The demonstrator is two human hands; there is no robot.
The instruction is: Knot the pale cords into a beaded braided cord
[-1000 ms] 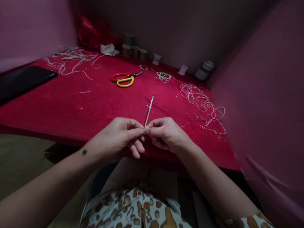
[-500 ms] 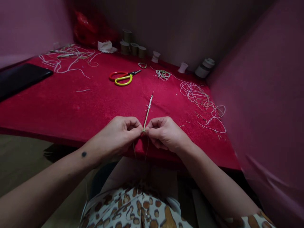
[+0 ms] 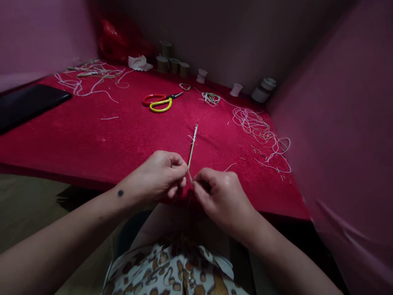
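A thin braided cord (image 3: 191, 152), pale green near me and white and knotted toward its far end, stretches away over the red cloth. My left hand (image 3: 164, 172) pinches its near end between thumb and forefinger. Just right of it, my right hand (image 3: 224, 194) is closed in a pinch on thin strands (image 3: 190, 177) that run down from that end. A loose thread hangs below, between the two hands. Beyond the cord lie scissors (image 3: 161, 102) with one red and one yellow handle, blades partly apart.
Loose white thread (image 3: 251, 123) lies tangled at the right, and another tangle (image 3: 92, 78) at the far left. A black phone-like slab (image 3: 33, 104) is on the left. Thread spools (image 3: 174, 65), a small coiled cord (image 3: 210, 98) and a white bottle (image 3: 263, 90) stand or lie toward the back.
My right hand has moved down and to the right, away from my left hand, drawing the strands out. My left hand stays at the cord's near end.
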